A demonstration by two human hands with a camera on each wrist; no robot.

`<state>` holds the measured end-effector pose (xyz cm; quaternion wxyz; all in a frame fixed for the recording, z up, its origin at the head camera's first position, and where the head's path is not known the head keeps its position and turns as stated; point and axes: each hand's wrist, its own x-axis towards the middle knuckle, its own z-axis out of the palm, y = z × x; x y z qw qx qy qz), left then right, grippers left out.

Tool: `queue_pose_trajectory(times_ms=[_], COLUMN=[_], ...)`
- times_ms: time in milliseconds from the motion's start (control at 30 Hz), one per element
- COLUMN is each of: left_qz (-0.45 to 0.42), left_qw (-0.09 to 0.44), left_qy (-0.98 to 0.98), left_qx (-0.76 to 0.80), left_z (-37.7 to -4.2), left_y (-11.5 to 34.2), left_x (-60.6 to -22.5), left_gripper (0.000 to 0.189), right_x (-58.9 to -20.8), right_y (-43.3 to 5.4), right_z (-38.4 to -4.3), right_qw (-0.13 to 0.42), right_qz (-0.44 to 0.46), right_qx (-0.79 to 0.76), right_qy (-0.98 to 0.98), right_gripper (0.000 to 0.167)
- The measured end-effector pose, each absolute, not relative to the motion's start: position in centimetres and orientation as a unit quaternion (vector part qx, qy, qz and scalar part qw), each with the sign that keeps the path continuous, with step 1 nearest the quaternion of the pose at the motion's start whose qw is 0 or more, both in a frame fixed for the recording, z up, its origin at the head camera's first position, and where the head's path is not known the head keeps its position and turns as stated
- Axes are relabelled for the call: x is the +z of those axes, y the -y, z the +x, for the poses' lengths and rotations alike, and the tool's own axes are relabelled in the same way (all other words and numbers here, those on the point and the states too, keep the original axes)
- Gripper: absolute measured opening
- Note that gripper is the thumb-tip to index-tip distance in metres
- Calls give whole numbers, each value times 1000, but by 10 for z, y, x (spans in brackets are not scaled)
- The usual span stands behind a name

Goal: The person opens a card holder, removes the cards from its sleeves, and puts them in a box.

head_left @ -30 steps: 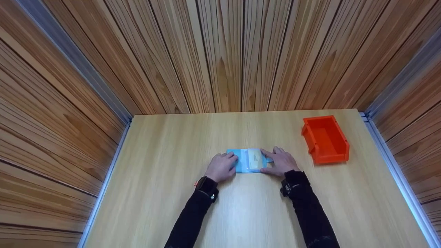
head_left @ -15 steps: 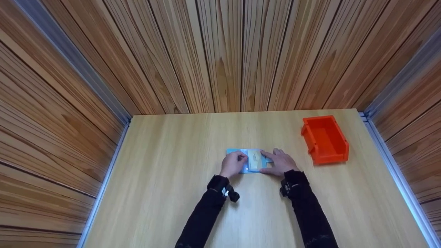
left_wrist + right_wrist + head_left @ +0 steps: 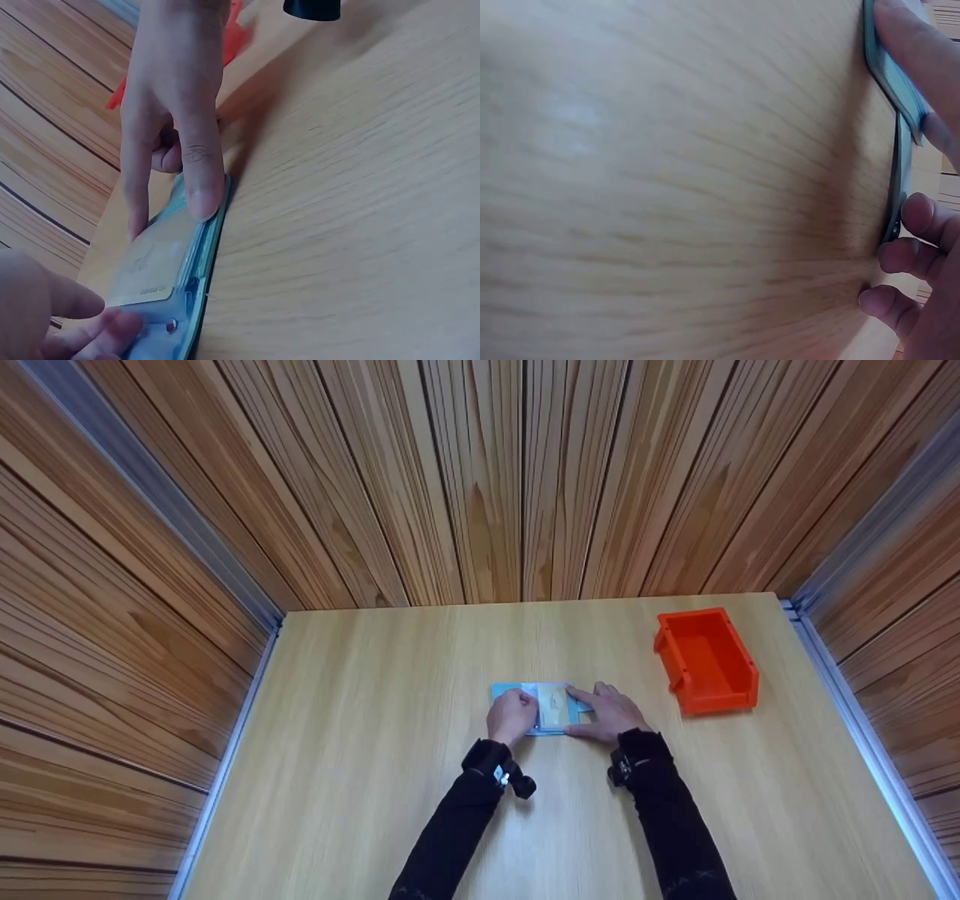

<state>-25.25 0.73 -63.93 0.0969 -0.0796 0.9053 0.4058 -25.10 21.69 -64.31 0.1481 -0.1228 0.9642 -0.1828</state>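
A light blue card holder (image 3: 573,709) with clear plastic sleeves lies unfolded on the table. Inside one sleeve sits a pale printed card (image 3: 553,706). My left hand (image 3: 512,715) bends over the holder's left half, and its fingertips pinch at the clear sleeve beside the card's edge; the exact hold is partly hidden. Across the right end, my right hand (image 3: 611,715) grips the holder, thumb at the near edge and index finger at the far one. A small metal snap (image 3: 172,325) shows near the left fingers in the left wrist view. A narrow strap (image 3: 585,708) extends under the right hand.
An orange-red bin (image 3: 709,661) stands at the back right of the wooden table (image 3: 360,720). Wood-plank walls (image 3: 487,495) with metal corner rails enclose the back and sides. Black wrist cameras (image 3: 517,781) sit on both cuffs.
My left hand has moved right from the holder's left end toward the card, and its fingers have curled in to pinch at the sleeve. The right hand stays nearly still.
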Motion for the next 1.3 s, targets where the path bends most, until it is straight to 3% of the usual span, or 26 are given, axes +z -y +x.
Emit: queue_pose_trajectory(times_ms=[400,667,967,1300], left_qz=[-135,-132,-125,-100], left_qw=[188,222,207,202], left_qy=[-825,-780,-815,-852], left_qx=[515,570,526,473], left_z=[-258,-259,-260,-261], left_y=[-1,-4,-7,-9], left_x=[-633,-639,-644,-643], left_gripper=[24,23,13,19], right_x=[-647,-648,-647,-647], right_y=[-218,-219,-221,-220], right_z=[-252,-253,-254,-254], right_qw=[150,152,142,153], right_qz=[-115,-120,-130,-125], right_qx=[-184,-183,-180,-171], right_qy=[-965,-964,-965,-965], right_gripper=[89,89,88,90])
